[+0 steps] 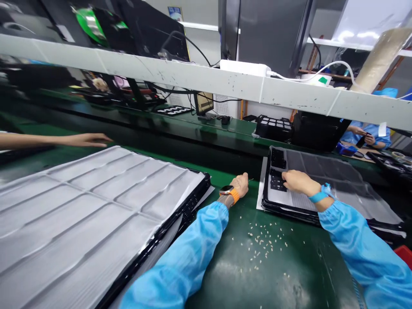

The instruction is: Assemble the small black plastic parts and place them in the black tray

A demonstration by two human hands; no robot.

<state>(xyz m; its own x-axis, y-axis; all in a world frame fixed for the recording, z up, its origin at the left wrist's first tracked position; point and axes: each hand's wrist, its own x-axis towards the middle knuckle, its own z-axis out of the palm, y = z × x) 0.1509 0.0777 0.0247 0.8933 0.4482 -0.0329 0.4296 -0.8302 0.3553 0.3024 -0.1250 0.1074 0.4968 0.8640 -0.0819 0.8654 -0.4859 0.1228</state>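
Observation:
My left hand, with an orange-banded watch at the wrist, is closed above the green bench. A thin pointed tool pokes out past its fingers; most of it is hidden. My right hand reaches over a stack of black trays on the right, its fingers pinched at the edge of a flat black part with small holes. Another black part lies just behind it in the top tray. A translucent film covers much of that tray. Small pale pieces are scattered on the bench between my arms.
A large stack of trays lined with white sheet fills the left side. Another person's hand extends over its far edge. A grey shelf beam crosses above, carrying a white adapter. A co-worker in blue sits at far right.

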